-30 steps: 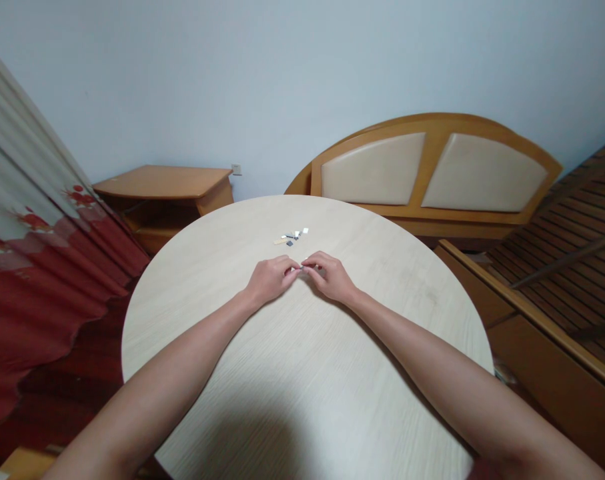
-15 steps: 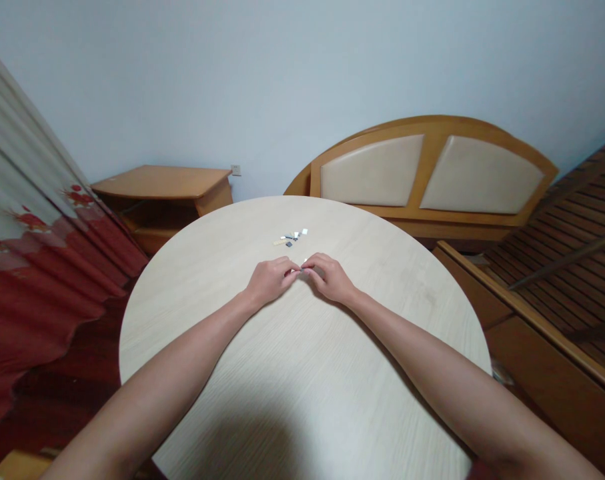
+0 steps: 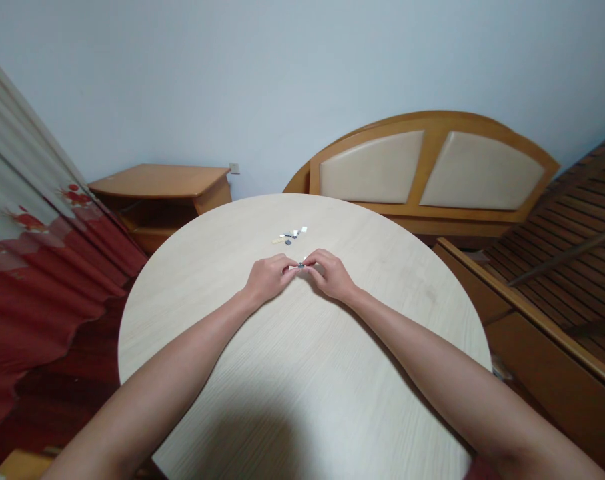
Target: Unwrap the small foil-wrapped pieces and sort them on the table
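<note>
Both my hands rest on a round pale wooden table [image 3: 302, 387], fingertips meeting near its middle. My left hand [image 3: 268, 277] is curled, its thumb and fingers pinched together. My right hand [image 3: 329, 273] is curled the same way. Between the two pinches sits a tiny dark piece [image 3: 300, 265], held by both hands; I cannot make out what it is. Just beyond my fingers lies a small cluster of tiny parts [image 3: 291, 235], white, dark and one tan, loose on the tabletop.
A red and white curtain [image 3: 37, 253] hangs at the left. Behind the table stand an orange wooden side table [image 3: 162, 183] and a padded wooden headboard [image 3: 432, 170] against the blue wall. A slatted wooden bed frame [image 3: 562, 267] lies at the right.
My fingertips have shifted slightly and the tiny dark piece now shows between them. The view has tilted a little; my arms stay where they were.
</note>
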A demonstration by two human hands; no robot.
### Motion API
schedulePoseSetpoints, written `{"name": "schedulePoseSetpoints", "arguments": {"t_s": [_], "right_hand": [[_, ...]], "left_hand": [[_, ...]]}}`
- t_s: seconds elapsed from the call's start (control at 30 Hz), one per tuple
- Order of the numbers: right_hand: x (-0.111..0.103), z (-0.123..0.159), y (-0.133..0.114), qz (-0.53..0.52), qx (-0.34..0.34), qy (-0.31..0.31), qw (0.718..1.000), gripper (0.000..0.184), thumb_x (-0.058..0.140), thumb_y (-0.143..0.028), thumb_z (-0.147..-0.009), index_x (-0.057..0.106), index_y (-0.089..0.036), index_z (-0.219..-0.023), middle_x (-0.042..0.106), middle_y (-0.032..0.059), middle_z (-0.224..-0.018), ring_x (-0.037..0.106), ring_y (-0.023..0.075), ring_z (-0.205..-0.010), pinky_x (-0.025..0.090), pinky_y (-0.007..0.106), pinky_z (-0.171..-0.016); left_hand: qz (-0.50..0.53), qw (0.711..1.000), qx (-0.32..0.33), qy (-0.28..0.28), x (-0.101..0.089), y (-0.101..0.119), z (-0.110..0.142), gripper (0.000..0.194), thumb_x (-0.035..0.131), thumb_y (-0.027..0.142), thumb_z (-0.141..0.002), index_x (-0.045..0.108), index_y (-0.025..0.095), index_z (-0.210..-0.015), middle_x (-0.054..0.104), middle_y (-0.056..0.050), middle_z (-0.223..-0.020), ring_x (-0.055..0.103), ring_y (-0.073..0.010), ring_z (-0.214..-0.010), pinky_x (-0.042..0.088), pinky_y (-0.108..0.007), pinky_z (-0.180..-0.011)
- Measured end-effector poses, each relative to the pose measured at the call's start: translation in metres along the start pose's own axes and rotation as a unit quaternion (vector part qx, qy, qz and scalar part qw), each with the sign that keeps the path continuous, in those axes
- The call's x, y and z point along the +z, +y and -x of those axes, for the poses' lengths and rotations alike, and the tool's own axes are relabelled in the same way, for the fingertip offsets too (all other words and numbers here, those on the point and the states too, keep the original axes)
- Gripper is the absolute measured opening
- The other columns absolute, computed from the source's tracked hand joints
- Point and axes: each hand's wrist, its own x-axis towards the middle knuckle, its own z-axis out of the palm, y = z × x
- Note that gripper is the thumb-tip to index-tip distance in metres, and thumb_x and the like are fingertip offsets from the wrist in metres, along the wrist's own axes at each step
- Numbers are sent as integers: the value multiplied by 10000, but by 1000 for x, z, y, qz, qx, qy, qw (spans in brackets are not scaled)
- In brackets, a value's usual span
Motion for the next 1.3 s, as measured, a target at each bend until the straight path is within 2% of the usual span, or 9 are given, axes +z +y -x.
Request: {"name": "schedulePoseSetpoints", "arguments": {"t_s": [0.47,1.3], "right_hand": [[0,0,0,2,-17,9,1000,102,602,-256,-969,658,-200,-904,691,70,-880,626,217,-854,497,371,-785],[0,-1,0,13,-25,13,1000,110,600,-267,-974,668,-206,-912,700,71,-880,630,221,-848,499,376,-780]], "left_hand": [[13,998,41,49,6,-6,0,135,660,237,-937,784,190,-960,752,-37,-838,657,-139,-720,438,-251,-662],[8,998,39,46,7,-7,0,135,653,237,-945,781,194,-955,752,-37,-840,668,-146,-734,447,-254,-661]]}}
